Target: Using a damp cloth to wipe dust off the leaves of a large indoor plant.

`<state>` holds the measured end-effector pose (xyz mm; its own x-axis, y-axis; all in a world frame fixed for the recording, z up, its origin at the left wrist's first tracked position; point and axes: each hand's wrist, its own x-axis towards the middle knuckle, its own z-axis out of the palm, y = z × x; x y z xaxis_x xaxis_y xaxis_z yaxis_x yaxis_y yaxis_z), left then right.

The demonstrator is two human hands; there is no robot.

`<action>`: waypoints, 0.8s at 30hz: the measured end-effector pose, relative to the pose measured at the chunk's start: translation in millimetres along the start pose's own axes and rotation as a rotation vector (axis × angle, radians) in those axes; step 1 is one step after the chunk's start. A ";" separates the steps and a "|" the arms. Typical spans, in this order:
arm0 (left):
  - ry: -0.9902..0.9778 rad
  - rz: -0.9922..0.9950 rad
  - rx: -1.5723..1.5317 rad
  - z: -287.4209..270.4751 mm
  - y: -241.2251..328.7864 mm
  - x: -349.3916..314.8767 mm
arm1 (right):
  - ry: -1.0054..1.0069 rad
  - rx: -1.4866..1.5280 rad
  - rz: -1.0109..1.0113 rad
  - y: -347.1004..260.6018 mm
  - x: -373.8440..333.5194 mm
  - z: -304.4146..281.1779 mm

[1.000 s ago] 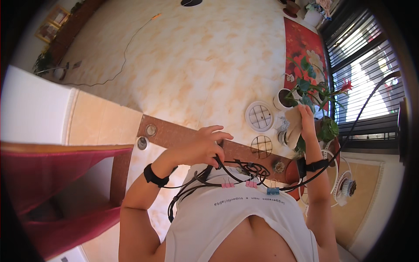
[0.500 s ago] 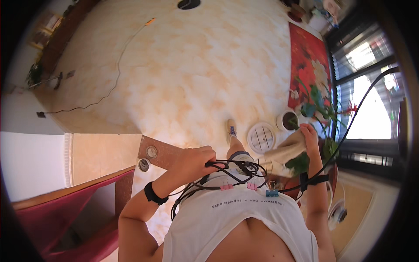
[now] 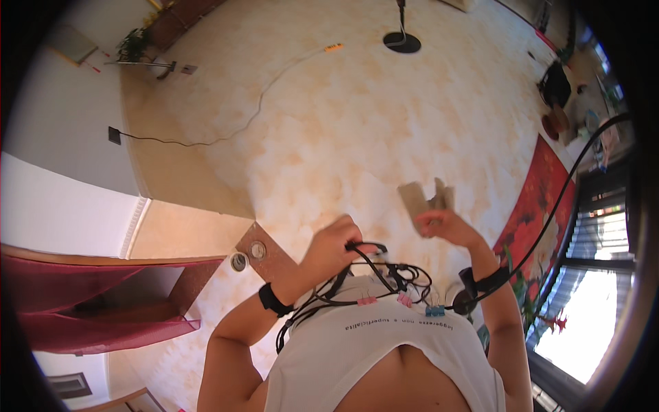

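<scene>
My right hand (image 3: 451, 228) is closed on a crumpled beige cloth (image 3: 414, 201), which hangs out in front of me over the floor and is slightly blurred. In front of my chest, my left hand (image 3: 334, 246) grips a bundle of black cables (image 3: 368, 248), with loops spilling below its fingers. More of the cables are fastened to my white top (image 3: 384, 326) by two pink binder clips (image 3: 367, 301) and a blue binder clip (image 3: 435, 311). Black bands circle both forearms.
A red floral mat (image 3: 532, 199) lies on the right, beside windows (image 3: 576, 323) and potted plants. Ahead stands a round black base (image 3: 401, 42) with a pole. A thin cord (image 3: 261, 103) crosses the pale floor. Dark red curtains (image 3: 82, 302) hang at the left.
My body has turned to the right. My right hand has carried the cloth away from the plants to in front of me. The left hand keeps hold of the cables.
</scene>
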<state>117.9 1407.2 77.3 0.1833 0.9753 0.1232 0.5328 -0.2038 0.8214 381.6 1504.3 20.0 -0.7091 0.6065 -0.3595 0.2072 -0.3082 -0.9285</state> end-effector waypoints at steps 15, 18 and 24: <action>-0.455 0.008 -0.306 -54.8 -112.1 168.9 | -0.435 -0.218 0.127 -83.9 176.2 -33.3; -0.568 -0.095 -0.305 -80.9 -133.2 203.9 | -0.516 -0.433 -0.224 -101.9 212.8 -45.9; -0.421 -0.216 -0.388 -117.1 -194.4 234.7 | -0.582 -0.415 -0.094 -136.3 275.3 -79.4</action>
<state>-39.4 1685.7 11.8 0.4573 0.8579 -0.2341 0.2690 0.1174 0.9559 211.6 1771.5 40.2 -0.9568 0.0928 -0.2757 0.2845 0.1008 -0.9534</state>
